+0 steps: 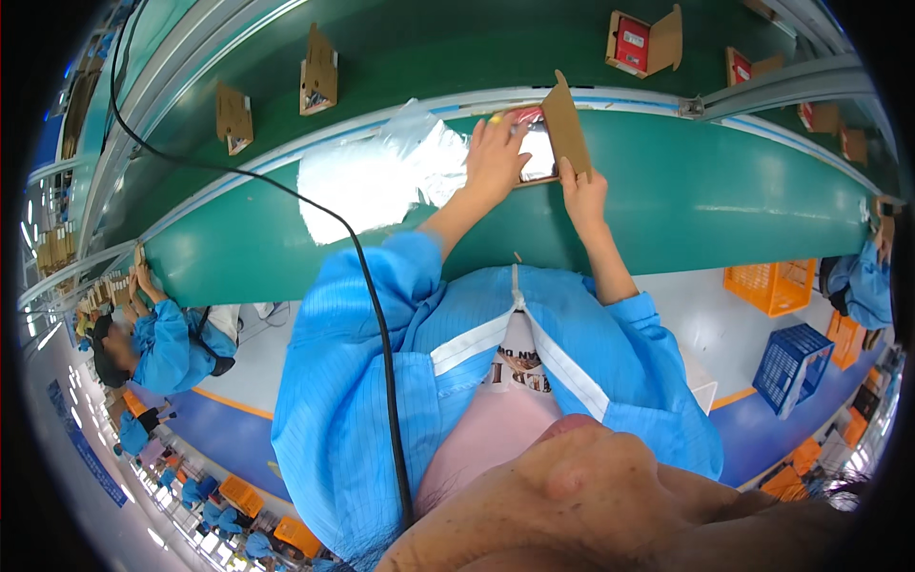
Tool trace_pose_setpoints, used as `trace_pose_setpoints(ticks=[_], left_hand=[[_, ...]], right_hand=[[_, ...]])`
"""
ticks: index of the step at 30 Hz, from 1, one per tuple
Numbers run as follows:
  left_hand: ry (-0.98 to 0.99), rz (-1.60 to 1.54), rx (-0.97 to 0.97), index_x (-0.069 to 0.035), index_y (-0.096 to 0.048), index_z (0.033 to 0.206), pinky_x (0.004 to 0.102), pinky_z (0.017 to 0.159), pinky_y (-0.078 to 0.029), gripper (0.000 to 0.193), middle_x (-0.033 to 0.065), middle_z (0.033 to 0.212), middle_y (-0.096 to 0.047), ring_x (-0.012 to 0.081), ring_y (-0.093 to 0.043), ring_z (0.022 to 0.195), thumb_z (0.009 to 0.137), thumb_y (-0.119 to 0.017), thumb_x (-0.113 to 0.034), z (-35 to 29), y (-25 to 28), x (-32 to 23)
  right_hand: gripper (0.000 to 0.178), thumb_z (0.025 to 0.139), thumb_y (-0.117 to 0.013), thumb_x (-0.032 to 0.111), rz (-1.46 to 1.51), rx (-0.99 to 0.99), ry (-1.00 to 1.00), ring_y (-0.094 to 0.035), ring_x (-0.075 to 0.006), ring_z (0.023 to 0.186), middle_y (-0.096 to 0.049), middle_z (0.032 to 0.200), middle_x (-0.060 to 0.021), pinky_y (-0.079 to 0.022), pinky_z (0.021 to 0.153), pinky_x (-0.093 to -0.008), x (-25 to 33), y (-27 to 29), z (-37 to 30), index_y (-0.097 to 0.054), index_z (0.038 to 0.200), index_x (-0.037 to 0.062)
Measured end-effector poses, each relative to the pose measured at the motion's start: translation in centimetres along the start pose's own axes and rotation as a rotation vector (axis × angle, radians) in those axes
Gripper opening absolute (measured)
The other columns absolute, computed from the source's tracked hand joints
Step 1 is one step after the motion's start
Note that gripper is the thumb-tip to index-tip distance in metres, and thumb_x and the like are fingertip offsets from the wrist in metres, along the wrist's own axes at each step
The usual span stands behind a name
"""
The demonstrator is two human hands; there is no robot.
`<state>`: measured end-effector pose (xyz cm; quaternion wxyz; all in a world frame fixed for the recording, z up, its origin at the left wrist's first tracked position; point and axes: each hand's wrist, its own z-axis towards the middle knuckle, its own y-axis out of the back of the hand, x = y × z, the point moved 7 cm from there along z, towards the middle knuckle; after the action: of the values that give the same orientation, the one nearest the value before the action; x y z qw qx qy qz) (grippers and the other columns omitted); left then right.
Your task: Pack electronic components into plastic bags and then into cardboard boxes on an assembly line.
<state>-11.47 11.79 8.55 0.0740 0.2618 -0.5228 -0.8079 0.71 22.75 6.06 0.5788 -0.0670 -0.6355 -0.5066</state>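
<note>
A small cardboard box [571, 129] with its lid raised stands on the green bench, close to its far edge. Its inside shows a silvery-white, shiny piece and something red near the top. My left hand [493, 157] lies over the left part of the box, fingers spread and touching what is inside. At the near right corner, my right hand [584, 198] grips the box, thumb and fingers on the cardboard by the lid. Beside my left hand lies a pile of clear and white plastic bags [357, 172].
Beyond a metal rail, open boxes such as this carton [319, 76] and one with red contents [634, 43] sit on a green belt. A black cable [367, 276] hangs across the view. Co-workers sit at both sides. Orange [772, 286] and blue crates [793, 364] stand at right.
</note>
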Motion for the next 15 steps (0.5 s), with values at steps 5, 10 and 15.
trace_pose_setpoints(ticks=[5,10,15], left_hand=[[0.133,-0.176,-0.164,0.001,-0.051,0.118,0.0479,0.097,-0.038,0.045,0.0186,0.124,-0.046,0.0385,-0.045,0.115,0.076,-0.065,-0.009,-5.4,0.8,0.5],[0.000,-0.152,0.057,0.002,-0.052,0.118,0.0438,0.101,-0.037,0.044,0.0201,0.128,-0.044,0.0385,-0.042,0.119,0.078,-0.064,-0.013,-5.3,-1.8,-1.2],[-0.034,0.007,0.095,0.003,-0.051,0.118,0.0451,0.103,-0.035,0.046,0.0237,0.129,-0.045,0.0393,-0.042,0.120,0.079,-0.061,-0.018,-5.7,-2.6,-0.9]], right_hand=[[0.022,0.088,-0.057,0.020,-0.123,0.038,0.140,-0.061,-0.0387,0.065,-0.062,0.074,-0.0207,-0.048,0.056,-0.0437,0.2,-0.4,6.8,-0.064,0.087,-0.0011],[0.035,0.085,-0.061,0.022,0.034,-0.055,0.105,-0.062,-0.0325,0.082,-0.061,0.095,-0.0216,-0.049,0.073,-0.0412,0.1,-3.5,15.5,-0.057,0.109,-0.0026],[0.045,0.076,-0.070,0.021,0.059,-0.377,-0.242,-0.057,-0.0256,0.084,-0.056,0.101,-0.0193,-0.047,0.079,-0.0372,-6.4,-1.2,16.1,-0.054,0.108,-0.0066]])
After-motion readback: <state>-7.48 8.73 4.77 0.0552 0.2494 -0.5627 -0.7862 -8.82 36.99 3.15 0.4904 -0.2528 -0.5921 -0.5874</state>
